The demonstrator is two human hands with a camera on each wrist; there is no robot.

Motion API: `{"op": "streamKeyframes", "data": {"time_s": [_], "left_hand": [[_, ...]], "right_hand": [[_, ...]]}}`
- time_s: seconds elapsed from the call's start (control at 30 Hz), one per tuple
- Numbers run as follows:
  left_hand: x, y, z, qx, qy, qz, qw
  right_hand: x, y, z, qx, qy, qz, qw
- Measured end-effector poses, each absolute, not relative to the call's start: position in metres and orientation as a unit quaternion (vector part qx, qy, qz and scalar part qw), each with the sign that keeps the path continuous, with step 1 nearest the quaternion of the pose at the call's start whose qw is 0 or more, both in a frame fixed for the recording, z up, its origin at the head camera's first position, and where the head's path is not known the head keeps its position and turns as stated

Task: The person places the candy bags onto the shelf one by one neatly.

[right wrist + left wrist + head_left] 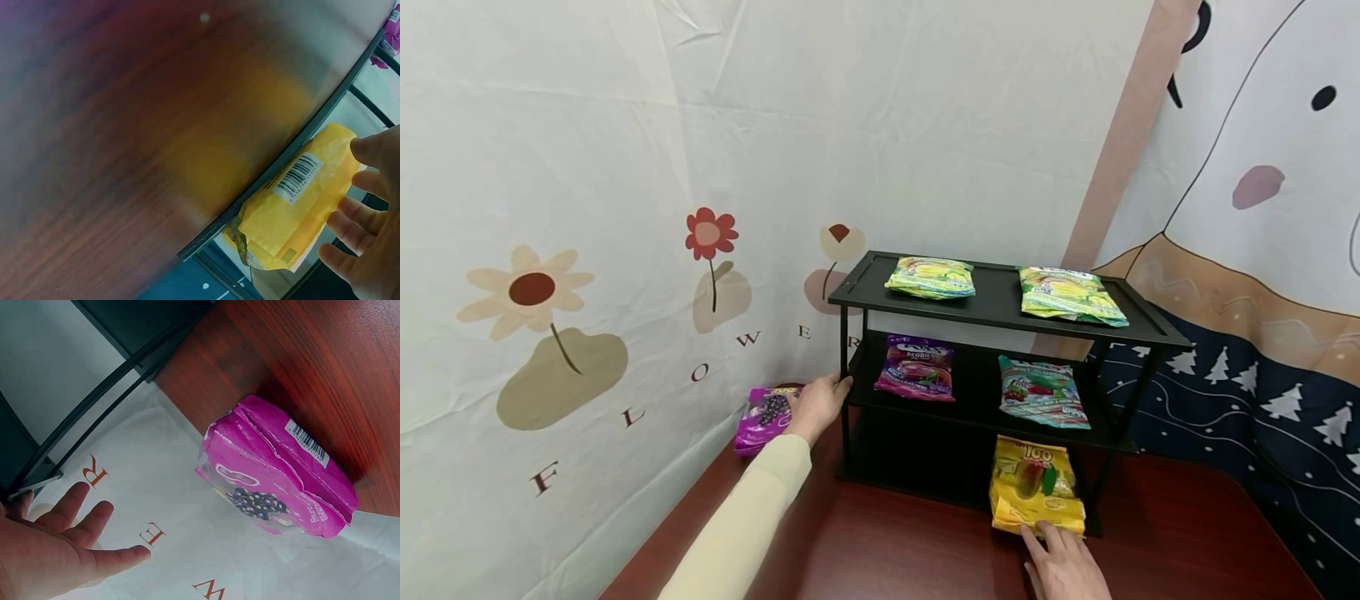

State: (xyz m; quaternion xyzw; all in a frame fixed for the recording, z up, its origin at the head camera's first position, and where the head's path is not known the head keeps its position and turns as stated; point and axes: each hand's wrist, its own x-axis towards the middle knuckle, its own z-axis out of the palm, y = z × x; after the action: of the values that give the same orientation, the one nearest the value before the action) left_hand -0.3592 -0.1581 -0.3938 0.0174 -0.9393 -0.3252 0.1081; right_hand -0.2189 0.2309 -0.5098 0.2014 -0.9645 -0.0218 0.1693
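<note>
A yellow candy bag (1036, 487) with a mango picture stands on the right of the black rack's bottom shelf, leaning back. The fingertips of my right hand (1066, 565) touch its lower front edge in the head view. In the right wrist view the fingers (356, 225) lie loosely along the bag, not closed round it. My left hand (817, 407) is at the rack's left front post, its fingers spread in the left wrist view. Whether it touches the post I cannot tell. Beyond it, a purple grape candy bag (275, 472) lies on the table by the wall.
The three-tier black rack (992, 287) stands on a red-brown wooden table (910, 542). Two yellow-green bags, left (931, 277) and right (1070, 296), lie on top. The middle shelf holds a dark purple berry bag (916, 368) and a teal bag (1042, 392). Printed cloth hangs behind.
</note>
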Motion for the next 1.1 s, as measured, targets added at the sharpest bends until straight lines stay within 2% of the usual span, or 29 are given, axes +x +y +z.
{"op": "streamKeyframes", "data": {"time_s": [0.23, 0.8, 1.1], "left_hand": [[-0.360, -0.158, -0.395, 0.018, -0.937, -0.331, 0.108], [-0.359, -0.157, -0.395, 0.017, -0.941, -0.321, 0.110], [-0.359, -0.157, -0.395, 0.016, -0.940, -0.323, 0.111]], "right_hand": [[-0.222, 0.230, -0.508, 0.189, -0.973, -0.039, 0.128], [-0.228, 0.227, -0.509, 0.187, -0.973, -0.040, 0.129], [-0.238, 0.233, -0.502, 0.149, -0.988, 0.006, 0.027]]}}
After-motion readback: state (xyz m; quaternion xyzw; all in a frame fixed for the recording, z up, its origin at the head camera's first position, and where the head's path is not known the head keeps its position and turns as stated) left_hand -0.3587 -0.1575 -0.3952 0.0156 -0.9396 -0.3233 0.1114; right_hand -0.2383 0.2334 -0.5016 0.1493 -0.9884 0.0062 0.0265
